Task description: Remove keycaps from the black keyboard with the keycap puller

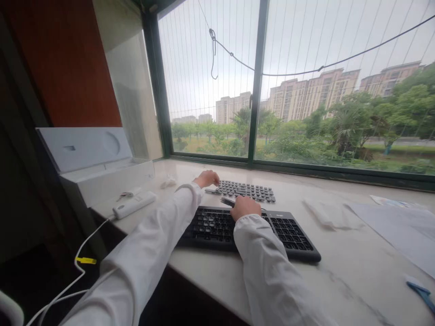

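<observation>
A black keyboard (pixel 288 233) with bare key sockets lies on the pale marble sill (pixel 340 271). Behind it sits a flat block of loose grey keycaps (pixel 251 191). My left hand (pixel 205 178) rests at the left end of that keycap block, fingers curled on its edge. My right hand (pixel 245 207) hovers over the keyboard's back edge, closed around a small dark object whose end sticks out to the left; what it is I cannot tell. Both arms wear white sleeves.
An open white box (pixel 98 167) stands at the left, with a white power strip (pixel 134 204) and its cable beside it. Crumpled plastic (pixel 331 213) and paper sheets (pixel 401 228) lie to the right. A blue tool (pixel 421 293) is at the far right. The window is straight ahead.
</observation>
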### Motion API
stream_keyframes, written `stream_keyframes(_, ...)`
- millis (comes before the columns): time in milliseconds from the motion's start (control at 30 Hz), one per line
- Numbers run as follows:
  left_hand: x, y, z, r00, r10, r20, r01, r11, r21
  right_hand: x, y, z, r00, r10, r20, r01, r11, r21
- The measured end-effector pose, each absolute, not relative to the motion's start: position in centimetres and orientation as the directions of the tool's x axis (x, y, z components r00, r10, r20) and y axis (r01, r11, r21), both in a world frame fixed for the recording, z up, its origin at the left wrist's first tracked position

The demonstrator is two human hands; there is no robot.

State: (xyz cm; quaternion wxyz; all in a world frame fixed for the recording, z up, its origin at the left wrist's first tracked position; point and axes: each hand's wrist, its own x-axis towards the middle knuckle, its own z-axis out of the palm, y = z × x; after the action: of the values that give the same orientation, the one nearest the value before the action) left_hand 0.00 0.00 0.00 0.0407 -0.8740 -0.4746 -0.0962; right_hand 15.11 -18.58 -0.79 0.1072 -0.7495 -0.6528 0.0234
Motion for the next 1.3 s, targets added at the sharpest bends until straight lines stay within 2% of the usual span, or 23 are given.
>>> stream_keyframes(233, -0.1, -3.7, 1.8, 0.417, 0.870, 0.265, 0.888, -0.451, 0.084, 15.0, -18.8, -0.4, 0.156, 0.980, 0.123, 0.971, -0.129, -0.199)
stream_keyframes(400, -0.8, -9.9, 3.1, 0.316, 0.884, 0.344, 0.908, -0.387, 0.161, 14.8, -19.0, -0.2, 0.158, 0.969, 0.188, 0.969, -0.116, -0.216)
stream_keyframes(500, -1.8, -15.6, 1.9, 0.228, 0.859, 0.458, 0.906, -0.359, 0.223, 14.7, -19.3, 0.0, 0.137, 0.951, 0.276, 0.967, -0.068, -0.245)
stream_keyframes(633, -3.1, -22.7, -1.7, 0.192, 0.857, 0.478, 0.917, -0.330, 0.223, 14.2, -20.1, 0.1, 0.092, 0.884, 0.459, 0.955, 0.051, -0.291)
stream_keyframes(700, -3.5, -25.0, -3.4, 0.186, 0.848, 0.496, 0.921, -0.327, 0.214, 13.8, -20.3, -0.1, 0.084, 0.845, 0.528, 0.919, 0.139, -0.370)
stream_keyframes(767, -3.6, -26.3, -4.5, 0.187, 0.834, 0.519, 0.919, -0.335, 0.208, 13.3, -20.4, -0.4, 0.149, 0.824, 0.547, 0.808, 0.217, -0.547)
stream_keyframes(800, -3.7, -26.6, -4.8, 0.189, 0.826, 0.532, 0.917, -0.342, 0.205, 13.0, -20.2, -0.6, 0.214, 0.822, 0.527, 0.702, 0.246, -0.668)
stream_keyframes(867, -3.7, -26.8, -4.9, 0.192, 0.810, 0.554, 0.915, -0.352, 0.198, 12.5, -19.7, -1.2, 0.349, 0.836, 0.424, 0.364, 0.296, -0.883)
stream_keyframes(900, -3.7, -26.8, -4.9, 0.193, 0.803, 0.563, 0.915, -0.354, 0.192, 12.3, -19.3, -1.4, 0.391, 0.847, 0.360, 0.158, 0.324, -0.933)
stream_keyframes(967, -3.8, -26.6, -4.8, 0.201, 0.791, 0.577, 0.915, -0.362, 0.178, 12.1, -18.6, -2.0, 0.411, 0.871, 0.269, -0.195, 0.372, -0.908)
stream_keyframes(1033, -3.8, -26.4, -4.8, 0.226, 0.779, 0.584, 0.909, -0.384, 0.161, 12.0, -18.0, -2.5, 0.365, 0.900, 0.239, -0.394, 0.382, -0.836)
stream_keyframes(1167, -3.7, -26.0, -5.1, 0.263, 0.773, 0.577, 0.899, -0.414, 0.144, 11.5, -17.7, -2.9, 0.217, 0.947, 0.238, -0.537, 0.320, -0.781)
stream_keyframes(1300, -3.6, -25.8, -5.3, 0.280, 0.779, 0.561, 0.898, -0.419, 0.133, 10.9, -18.1, -3.1, 0.128, 0.952, 0.277, -0.550, 0.301, -0.779)
